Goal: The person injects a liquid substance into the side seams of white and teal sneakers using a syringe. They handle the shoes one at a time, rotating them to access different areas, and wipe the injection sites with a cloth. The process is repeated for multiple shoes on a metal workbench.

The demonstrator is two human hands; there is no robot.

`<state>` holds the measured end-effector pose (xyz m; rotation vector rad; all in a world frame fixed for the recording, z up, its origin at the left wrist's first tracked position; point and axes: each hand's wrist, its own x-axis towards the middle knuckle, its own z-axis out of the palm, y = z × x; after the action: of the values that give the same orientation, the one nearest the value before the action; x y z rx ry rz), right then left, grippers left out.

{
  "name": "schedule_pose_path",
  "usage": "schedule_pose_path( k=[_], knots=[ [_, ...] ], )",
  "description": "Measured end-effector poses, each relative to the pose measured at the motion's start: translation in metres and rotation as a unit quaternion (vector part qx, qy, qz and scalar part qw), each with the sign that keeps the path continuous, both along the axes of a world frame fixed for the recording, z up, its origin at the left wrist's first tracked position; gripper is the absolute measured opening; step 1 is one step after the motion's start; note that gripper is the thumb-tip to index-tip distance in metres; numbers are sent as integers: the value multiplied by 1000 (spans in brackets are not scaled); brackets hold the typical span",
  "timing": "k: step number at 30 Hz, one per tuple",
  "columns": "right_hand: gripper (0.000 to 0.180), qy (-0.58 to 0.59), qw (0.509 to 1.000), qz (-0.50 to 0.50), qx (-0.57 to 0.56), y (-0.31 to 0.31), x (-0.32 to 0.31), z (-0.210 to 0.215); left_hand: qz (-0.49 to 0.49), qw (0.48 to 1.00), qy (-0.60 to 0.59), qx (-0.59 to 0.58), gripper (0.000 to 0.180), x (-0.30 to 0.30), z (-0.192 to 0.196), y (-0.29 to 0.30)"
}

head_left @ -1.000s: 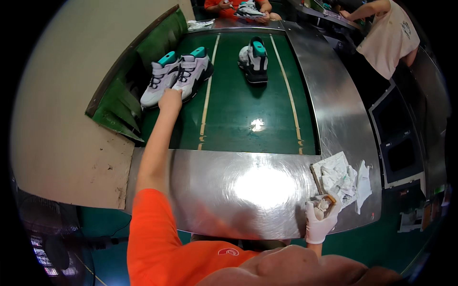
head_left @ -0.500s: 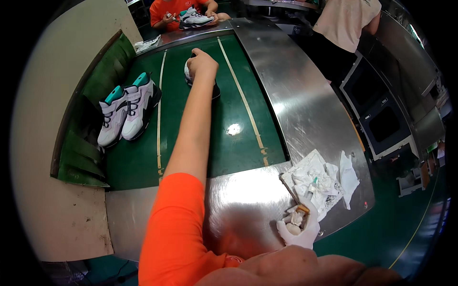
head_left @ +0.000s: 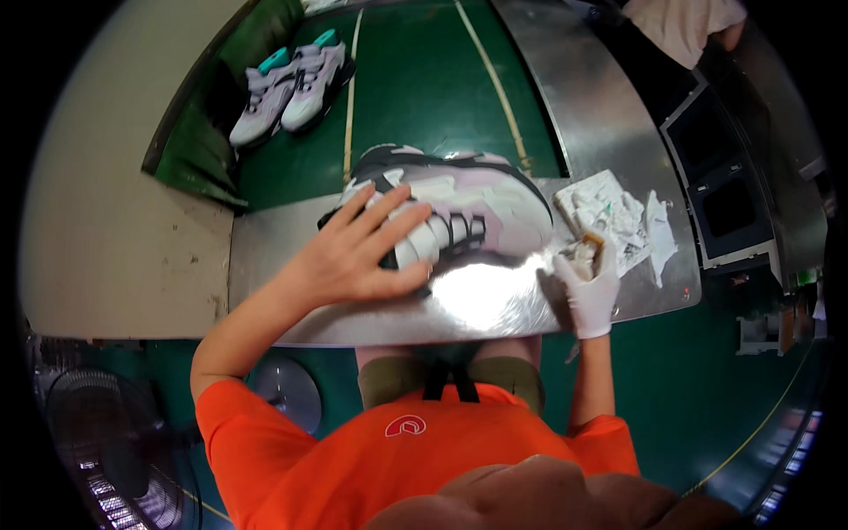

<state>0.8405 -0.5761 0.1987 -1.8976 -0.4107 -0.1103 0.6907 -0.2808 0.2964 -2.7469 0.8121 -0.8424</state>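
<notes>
A white and pale lilac sports shoe with a black sole edge lies on its side at the near edge of the metal table, toe to the right. My bare left hand lies across its strap and ankle end, fingers spread and stretched. My right hand, in a white glove, is closed around a crumpled whitish wad with a brownish-yellow piece beside it; its exact kind is unclear. Just beyond that hand are crumpled white cloths or papers.
A pair of similar shoes with teal inserts stands at the far left on the green belt. A green flap curtain and a beige panel border the left. A fan stands at lower left. Another person is at upper right.
My left hand has drawn back from the far belt, bringing the shoe to the near metal edge. Its fingers now lie spread on the shoe. The view has tilted down toward my body.
</notes>
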Motion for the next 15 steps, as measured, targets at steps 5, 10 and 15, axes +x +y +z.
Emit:
schedule_pose_path(
  k=[5, 10, 15],
  knots=[
    [56, 160, 974, 78, 139, -16, -23, 34, -34, 996, 58, -57, 28, -76, -27, -18],
    [53, 169, 974, 124, -90, -16, -20, 58, 35, 993, 48, -102, 37, -82, -38, -27],
    [46, 236, 965, 110, -32, -11, -15, 70, 25, 994, 53, -93, 33, -76, -36, -21]
  ],
)
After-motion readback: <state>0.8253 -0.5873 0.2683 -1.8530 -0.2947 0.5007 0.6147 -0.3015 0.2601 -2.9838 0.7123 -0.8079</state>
